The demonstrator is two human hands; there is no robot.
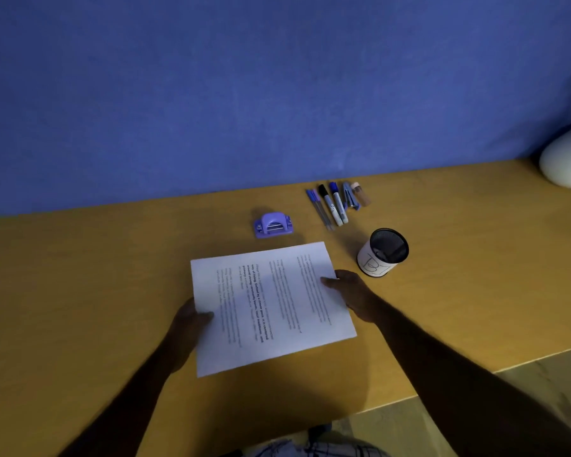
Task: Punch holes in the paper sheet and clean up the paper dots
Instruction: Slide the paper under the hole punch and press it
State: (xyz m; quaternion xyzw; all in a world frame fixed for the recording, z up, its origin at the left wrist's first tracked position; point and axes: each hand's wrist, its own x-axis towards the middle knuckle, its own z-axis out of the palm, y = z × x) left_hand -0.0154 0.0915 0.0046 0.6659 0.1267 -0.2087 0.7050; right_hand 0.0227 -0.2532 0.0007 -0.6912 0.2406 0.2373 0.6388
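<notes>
A white printed paper sheet (271,308) is held over the wooden desk (80,291), its text running sideways. My left hand (187,324) grips its left edge, thumb on top and fingers hidden beneath. My right hand (350,291) grips the right edge the same way, thumb lying on the page. A small purple hole punch (273,224) sits on the desk just beyond the sheet's far edge, apart from it. No paper dots are visible.
Several pens and markers (332,204) lie in a row behind the punch, to the right. A black mesh cup (383,252) with a white label stands right of the sheet. A white plant pot (566,159) is at the far right. A blue wall backs the desk.
</notes>
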